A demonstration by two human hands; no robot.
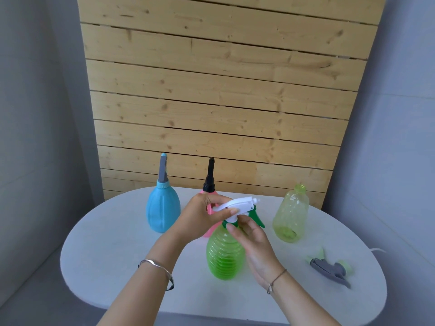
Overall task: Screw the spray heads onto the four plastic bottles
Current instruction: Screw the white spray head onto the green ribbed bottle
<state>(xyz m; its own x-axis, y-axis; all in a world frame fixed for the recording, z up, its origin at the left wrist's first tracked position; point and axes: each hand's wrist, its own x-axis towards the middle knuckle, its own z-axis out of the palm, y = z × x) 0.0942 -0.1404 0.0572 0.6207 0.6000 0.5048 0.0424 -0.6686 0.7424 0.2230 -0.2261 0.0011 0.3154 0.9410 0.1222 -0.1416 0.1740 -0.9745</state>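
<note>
A ribbed green bottle (224, 257) stands upright at the middle of the table, with a white and green spray head (237, 205) sitting on its neck. My left hand (202, 215) grips the back of that spray head. My right hand (253, 241) has its fingers at the green collar on the neck. A blue bottle (162, 210) with a grey head stands at the back left. Behind my left hand stands a pink bottle (210, 228) with a black head, mostly hidden. A yellow-green bottle (292, 216) stands open-necked at the right. A grey and light-green spray head (329, 269) lies loose on the table.
The oval white table (106, 255) ends in a rounded edge close to me. A wooden slat wall (211, 102) rises directly behind it, with grey walls on both sides. A white cable shows past the table's right edge.
</note>
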